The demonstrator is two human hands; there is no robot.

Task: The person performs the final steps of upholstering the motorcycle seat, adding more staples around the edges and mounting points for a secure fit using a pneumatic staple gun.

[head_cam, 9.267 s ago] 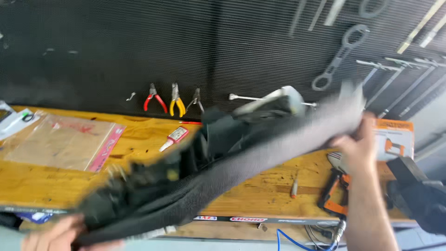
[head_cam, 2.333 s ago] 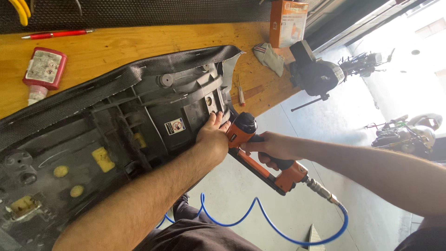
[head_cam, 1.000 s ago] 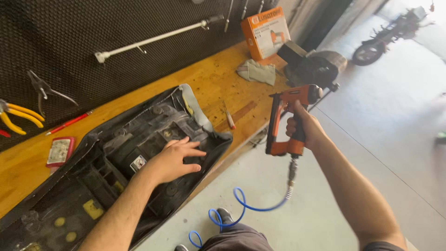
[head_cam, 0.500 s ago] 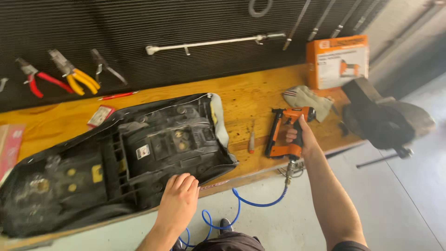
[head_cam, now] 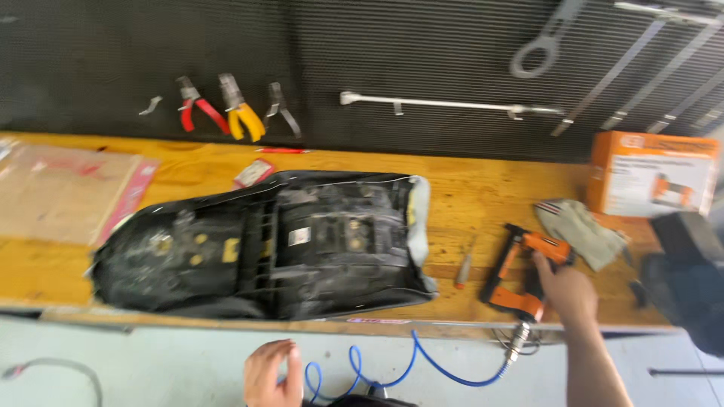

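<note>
Right hand (head_cam: 567, 290) wrapped around orange pneumatic stapler (head_cam: 520, 271), fingers closed on the grip, tool resting on wooden tabletop (head_cam: 483, 196) near front edge. Stapler long axis running from the hand away toward the back wall, nose tilted slightly leftward. Blue coiled air hose (head_cam: 392, 373) dropping off the tabletop edge below the hand. Left hand (head_cam: 270, 373) held below the front edge, fingers loosely curled, holding nothing, touching nothing. Upturned black seat (head_cam: 264, 241) lying left of the right hand, well apart, long axis along the tabletop edge; left hand nearer to it, seat just beyond it. Small screwdriver (head_cam: 464, 267) between seat and stapler. Grey glove (head_cam: 581, 230) and orange box (head_cam: 652, 173) beyond the right hand, dark vise (head_cam: 690, 279) to its right. Bare wood left open between seat and stapler.
</note>
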